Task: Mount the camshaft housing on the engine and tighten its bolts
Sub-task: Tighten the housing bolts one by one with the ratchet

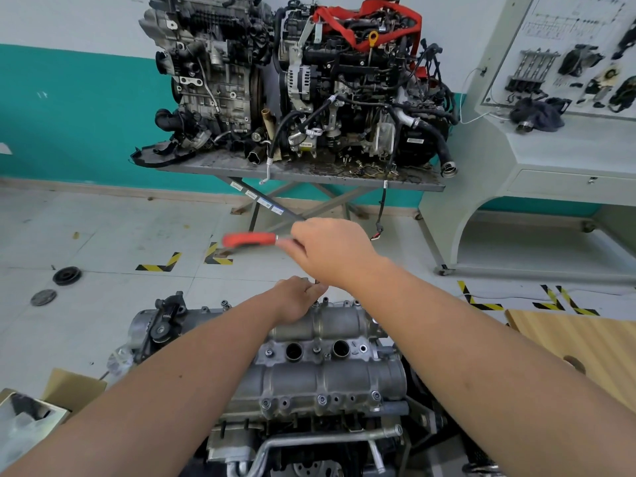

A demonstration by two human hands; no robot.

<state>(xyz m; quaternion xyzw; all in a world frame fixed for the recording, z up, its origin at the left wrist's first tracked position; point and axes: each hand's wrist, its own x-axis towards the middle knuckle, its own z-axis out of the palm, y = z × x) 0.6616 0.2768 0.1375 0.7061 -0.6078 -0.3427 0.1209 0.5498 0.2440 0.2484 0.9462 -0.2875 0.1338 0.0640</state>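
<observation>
Reaching over the far edge of the camshaft housing [320,356], both bare hands work at one spot. The right hand [330,251] is raised above the housing with its fingers curled round a ratchet wrench with an orange-red grip [249,239]; the handle points to the left and is blurred. The left hand [297,297] lies lower, at the far rim of the housing, its fingertips pinched round a thin dark shaft or bolt [316,282] that stands upright just under the right hand; what exactly it is cannot be told.

The housing, grey cast metal, sits on top of the engine [309,438] in the lower middle of the view. Two round openings show in its centre, and bolt heads [321,399] line its near flange.

Behind, two complete engines [292,80] stand on a metal table with crossed legs [309,175] against a white and teal wall. A grey training panel hung with parts [568,63] stands at right. On the tiled floor lie two dark round discs [67,275] at left and yellow-black tape marks. A cardboard box [69,387] is at lower left, a wooden board [568,342] at right.
</observation>
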